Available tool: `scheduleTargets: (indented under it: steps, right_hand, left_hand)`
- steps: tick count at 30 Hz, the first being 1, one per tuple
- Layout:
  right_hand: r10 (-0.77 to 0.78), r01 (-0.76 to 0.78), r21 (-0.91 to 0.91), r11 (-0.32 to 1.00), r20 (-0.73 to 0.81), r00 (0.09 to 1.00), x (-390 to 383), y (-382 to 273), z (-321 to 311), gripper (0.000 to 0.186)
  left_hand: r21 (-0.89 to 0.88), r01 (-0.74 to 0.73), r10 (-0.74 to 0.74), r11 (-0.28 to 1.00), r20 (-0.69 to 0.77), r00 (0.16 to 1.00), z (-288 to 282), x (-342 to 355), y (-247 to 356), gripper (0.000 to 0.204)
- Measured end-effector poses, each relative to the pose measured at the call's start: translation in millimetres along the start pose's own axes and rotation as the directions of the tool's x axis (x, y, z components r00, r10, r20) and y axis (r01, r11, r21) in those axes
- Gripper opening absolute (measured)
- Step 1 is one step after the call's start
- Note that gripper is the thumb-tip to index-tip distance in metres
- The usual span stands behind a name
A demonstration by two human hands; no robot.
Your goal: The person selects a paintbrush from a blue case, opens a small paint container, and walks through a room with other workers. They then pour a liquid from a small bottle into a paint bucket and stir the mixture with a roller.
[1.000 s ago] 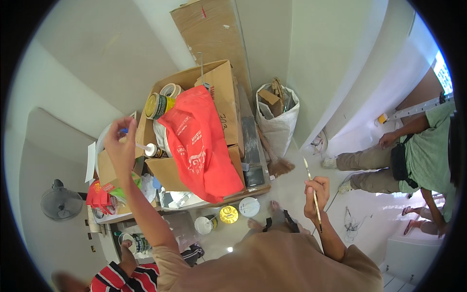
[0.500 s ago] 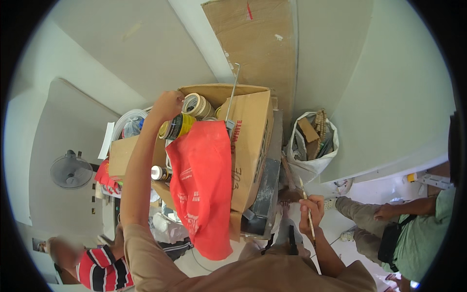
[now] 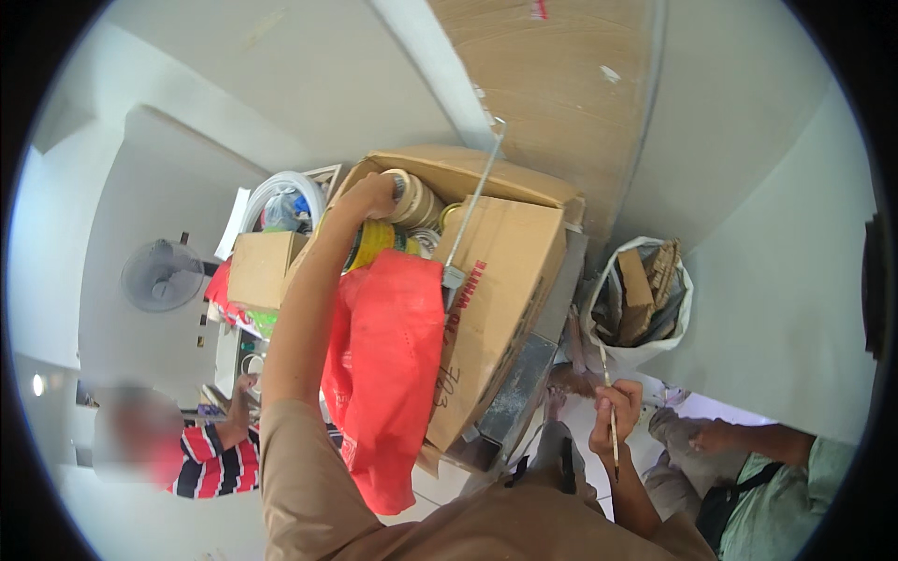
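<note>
My left hand [image 3: 372, 195] reaches into an open cardboard box [image 3: 500, 171], its fingers closed at the near end of a row of beige tape rolls [image 3: 423, 201]. The fingertips are partly hidden against the end roll. Below that hand lies a yellow-and-black can [image 3: 376, 243]. A red cloth or bag [image 3: 391, 346] drapes over the box front, beside a thin metal rod frame [image 3: 475, 192] that looks like a paint roller handle. At the right, my right hand [image 3: 617, 411] grips a slim paintbrush [image 3: 614, 432], tip upward.
A white sack [image 3: 681, 323] of cardboard scraps stands right of the box. A small carton [image 3: 262, 266] and a coiled white hose [image 3: 271, 201] lie at the left, near a fan [image 3: 161, 276]. One person in a striped shirt [image 3: 210, 460] is at lower left; another in green [image 3: 795, 514], lower right.
My left hand has moved right, from the box's rim onto the tape rolls. The view has swung, shifting the scene rightward. My right hand still holds the paintbrush.
</note>
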State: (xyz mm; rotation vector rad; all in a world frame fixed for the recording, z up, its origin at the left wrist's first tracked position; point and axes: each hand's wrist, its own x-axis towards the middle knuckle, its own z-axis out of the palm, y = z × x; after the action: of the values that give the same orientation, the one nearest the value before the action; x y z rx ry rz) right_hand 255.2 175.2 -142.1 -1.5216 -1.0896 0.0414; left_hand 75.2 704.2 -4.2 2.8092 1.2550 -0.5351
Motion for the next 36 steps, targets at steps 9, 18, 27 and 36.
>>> scheduleTargets:
  steps: [9,18,27,36]
  right_hand:
    - [-0.038,0.037,0.016,0.999,0.051,0.998,34.2,10.2,16.2,0.019]
    - [0.026,-0.033,0.05,0.998,0.126,0.992,45.2,18.8,27.2,0.017]
    - [0.042,-0.056,0.073,0.996,0.179,0.983,64.1,31.5,28.4,0.014]
    - [-0.053,0.035,0.088,0.995,0.215,0.975,94.2,24.5,56.0,0.014]
  left_hand:
    - [-0.165,-0.117,0.083,0.979,-0.199,0.976,-41.7,-29.8,4.9,0.03]
    - [-0.216,-0.145,0.095,0.965,-0.224,0.97,-31.0,-23.1,-7.4,0.031]
    - [-0.122,-0.155,0.111,0.98,-0.309,0.944,-12.6,-24.2,-8.7,0.027]
    - [-0.123,-0.284,0.166,0.951,-0.57,0.804,-53.9,-116.4,35.9,0.022]
